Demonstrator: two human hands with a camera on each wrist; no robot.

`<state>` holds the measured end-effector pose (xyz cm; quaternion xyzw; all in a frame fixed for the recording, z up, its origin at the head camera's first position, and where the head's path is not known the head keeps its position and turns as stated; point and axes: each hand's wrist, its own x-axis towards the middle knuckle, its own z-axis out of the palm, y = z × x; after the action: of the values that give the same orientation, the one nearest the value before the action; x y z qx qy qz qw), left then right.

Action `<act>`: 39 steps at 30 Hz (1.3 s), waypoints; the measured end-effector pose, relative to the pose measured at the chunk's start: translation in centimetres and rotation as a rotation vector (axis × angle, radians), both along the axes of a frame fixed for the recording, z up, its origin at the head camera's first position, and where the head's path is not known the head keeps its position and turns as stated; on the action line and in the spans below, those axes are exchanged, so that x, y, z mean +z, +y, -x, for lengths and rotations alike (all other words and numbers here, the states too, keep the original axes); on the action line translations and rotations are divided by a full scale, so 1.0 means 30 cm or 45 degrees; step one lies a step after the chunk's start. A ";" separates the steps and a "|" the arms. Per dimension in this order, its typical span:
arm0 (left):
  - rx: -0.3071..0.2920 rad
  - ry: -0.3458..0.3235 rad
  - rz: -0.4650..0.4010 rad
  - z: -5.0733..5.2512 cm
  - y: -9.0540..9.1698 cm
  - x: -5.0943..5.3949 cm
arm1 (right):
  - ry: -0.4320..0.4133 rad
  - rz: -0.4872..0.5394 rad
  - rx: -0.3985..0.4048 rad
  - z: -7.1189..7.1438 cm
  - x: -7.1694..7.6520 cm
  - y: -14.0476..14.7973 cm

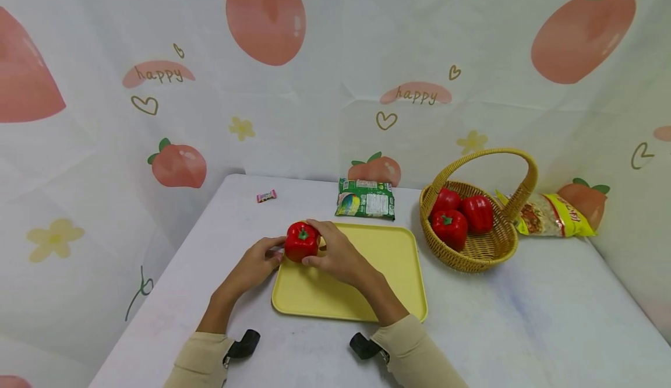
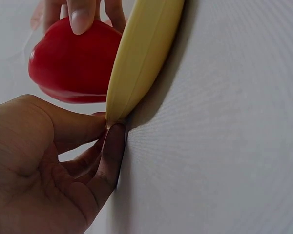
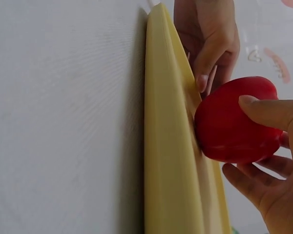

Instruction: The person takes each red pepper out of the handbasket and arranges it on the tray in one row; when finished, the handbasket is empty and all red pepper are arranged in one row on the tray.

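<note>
A red bell pepper (image 1: 301, 242) with a green stem sits at the left end of a yellow tray (image 1: 385, 271). My right hand (image 1: 338, 255) grips it from the right; in the right wrist view the thumb lies on one side of the pepper (image 3: 238, 122) and the fingers on the other. At the tray's left edge is my left hand (image 1: 258, 264). The left wrist view shows its thumb and fingers (image 2: 113, 153) pinching the rim of the tray (image 2: 141, 53), close beside the pepper (image 2: 73, 66).
Right of the tray stands a wicker basket (image 1: 474, 264) with a tall handle, holding several red peppers (image 1: 449, 229). Behind it lies a yellow-ended packet (image 1: 550, 216). A green packet (image 1: 365, 200) lies beyond the tray, and a small pink-wrapped sweet (image 1: 266, 196) at the back left.
</note>
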<state>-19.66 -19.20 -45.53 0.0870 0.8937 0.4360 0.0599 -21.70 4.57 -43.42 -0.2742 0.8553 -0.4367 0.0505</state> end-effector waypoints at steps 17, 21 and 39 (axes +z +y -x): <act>0.012 -0.003 0.011 -0.002 0.013 0.001 | 0.090 0.046 -0.063 -0.032 0.022 0.116; 0.014 -0.006 0.014 -0.002 0.014 0.000 | 0.155 0.045 -0.075 -0.046 0.027 0.175; 0.014 -0.005 0.014 0.004 0.001 -0.005 | 0.621 -0.147 -0.283 -0.140 0.077 0.534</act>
<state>-19.79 -19.18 -45.69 0.0807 0.8964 0.4318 0.0598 -17.49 20.58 -41.12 -0.2725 0.8905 -0.3111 -0.1896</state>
